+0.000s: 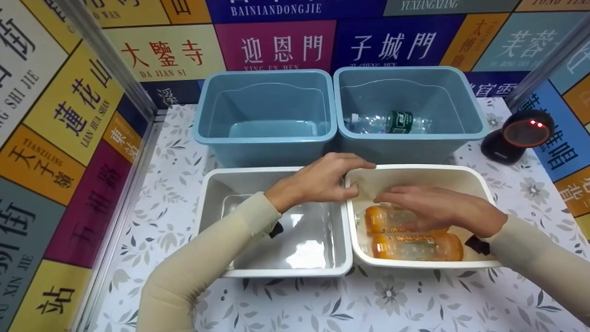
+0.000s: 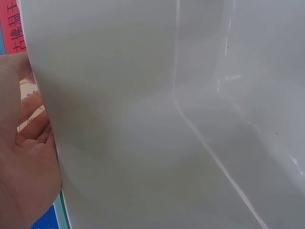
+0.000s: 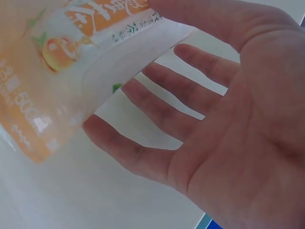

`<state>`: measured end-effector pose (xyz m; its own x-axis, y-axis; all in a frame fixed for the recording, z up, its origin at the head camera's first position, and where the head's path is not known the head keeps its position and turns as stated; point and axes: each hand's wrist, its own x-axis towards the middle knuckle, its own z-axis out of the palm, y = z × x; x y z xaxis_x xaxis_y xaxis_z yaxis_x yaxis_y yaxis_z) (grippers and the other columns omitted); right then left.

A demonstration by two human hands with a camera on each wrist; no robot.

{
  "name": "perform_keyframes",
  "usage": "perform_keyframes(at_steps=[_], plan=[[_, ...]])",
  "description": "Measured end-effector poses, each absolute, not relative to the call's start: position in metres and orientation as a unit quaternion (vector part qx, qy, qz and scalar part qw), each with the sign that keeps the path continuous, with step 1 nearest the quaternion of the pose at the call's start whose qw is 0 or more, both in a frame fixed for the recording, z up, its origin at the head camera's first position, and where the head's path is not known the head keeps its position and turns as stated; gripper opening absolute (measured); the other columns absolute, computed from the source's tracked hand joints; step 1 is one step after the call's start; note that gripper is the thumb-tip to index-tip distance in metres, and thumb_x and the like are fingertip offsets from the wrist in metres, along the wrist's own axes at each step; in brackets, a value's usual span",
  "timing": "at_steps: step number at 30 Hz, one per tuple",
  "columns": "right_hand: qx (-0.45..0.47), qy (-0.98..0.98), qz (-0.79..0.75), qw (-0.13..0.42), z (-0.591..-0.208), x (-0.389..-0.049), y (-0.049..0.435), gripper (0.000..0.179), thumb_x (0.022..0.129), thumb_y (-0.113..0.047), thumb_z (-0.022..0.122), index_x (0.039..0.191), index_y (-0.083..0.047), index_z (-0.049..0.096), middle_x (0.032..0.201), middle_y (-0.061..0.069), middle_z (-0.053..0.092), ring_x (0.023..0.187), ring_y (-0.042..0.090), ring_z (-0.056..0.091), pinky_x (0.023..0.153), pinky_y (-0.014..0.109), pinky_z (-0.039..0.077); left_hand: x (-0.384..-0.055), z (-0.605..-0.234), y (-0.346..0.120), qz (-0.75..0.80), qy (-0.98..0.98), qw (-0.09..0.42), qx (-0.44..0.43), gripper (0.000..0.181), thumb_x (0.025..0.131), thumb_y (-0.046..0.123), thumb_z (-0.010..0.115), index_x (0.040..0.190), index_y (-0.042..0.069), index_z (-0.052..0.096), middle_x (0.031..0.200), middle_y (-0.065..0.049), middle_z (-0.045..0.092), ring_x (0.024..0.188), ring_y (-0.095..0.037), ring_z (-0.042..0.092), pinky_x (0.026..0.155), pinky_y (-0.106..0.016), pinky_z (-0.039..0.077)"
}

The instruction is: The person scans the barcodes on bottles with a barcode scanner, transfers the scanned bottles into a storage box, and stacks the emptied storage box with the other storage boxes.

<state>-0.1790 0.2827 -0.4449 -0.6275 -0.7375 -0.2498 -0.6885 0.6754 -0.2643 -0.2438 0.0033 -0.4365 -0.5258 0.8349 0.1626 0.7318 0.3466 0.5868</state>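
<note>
Two clear plastic drink bottles with orange labels lie side by side in the cream bin (image 1: 474,177): a rear bottle (image 1: 375,220) and a front bottle (image 1: 417,247). My right hand (image 1: 433,210) is inside this bin over the rear bottle, covering part of it. In the right wrist view its fingers stretch out, spread, with the thumb and fingertips right at the edge of an orange-labelled bottle (image 3: 62,62). My left hand (image 1: 322,177) rests at the cream bin's back left corner, fingers loose over the rim, beside the grey-white bin (image 1: 276,272).
Behind stand two blue bins, a left one (image 1: 265,139) and a right one (image 1: 410,136). A clear bottle with a green label (image 1: 401,122) lies in the right one. A black scanner-like device (image 1: 518,136) with red lights stands at the right. Printed panels wall the table.
</note>
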Motion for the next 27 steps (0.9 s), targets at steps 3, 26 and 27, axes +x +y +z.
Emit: perform_keyframes(at_steps=[3,26,27], plan=[[-0.390,0.899,-0.068,0.186,-0.446,-0.179,0.282,0.067,0.079,-0.026,0.082,0.140,-0.020,0.055,0.135,0.002,0.061,0.117,0.021,0.060,0.097,0.045,0.054,-0.244,-0.436,0.004,0.312,0.814,0.082,0.483,0.053,0.088,0.023,0.059,0.141,0.022,0.058,0.139,0.006,0.061,0.119,-0.006,0.058,0.100,-0.023,0.051],[-0.387,0.898,-0.082,0.192,-0.432,-0.179,0.287,0.065,0.081,-0.023,0.081,0.141,-0.021,0.055,0.132,-0.002,0.063,0.114,0.019,0.064,0.095,0.043,0.055,-0.244,-0.437,0.005,0.294,0.819,0.072,0.488,0.054,0.088,0.024,0.058,0.142,0.020,0.058,0.139,0.004,0.062,0.119,-0.008,0.059,0.098,-0.023,0.051],[-0.385,0.899,-0.082,0.191,-0.430,-0.179,0.288,0.066,0.081,-0.023,0.081,0.141,-0.022,0.055,0.132,-0.002,0.063,0.114,0.018,0.064,0.094,0.042,0.055,-0.244,-0.437,0.004,0.293,0.819,0.069,0.488,0.054,0.087,0.024,0.057,0.142,0.020,0.058,0.139,0.003,0.062,0.119,-0.008,0.059,0.097,-0.023,0.051]])
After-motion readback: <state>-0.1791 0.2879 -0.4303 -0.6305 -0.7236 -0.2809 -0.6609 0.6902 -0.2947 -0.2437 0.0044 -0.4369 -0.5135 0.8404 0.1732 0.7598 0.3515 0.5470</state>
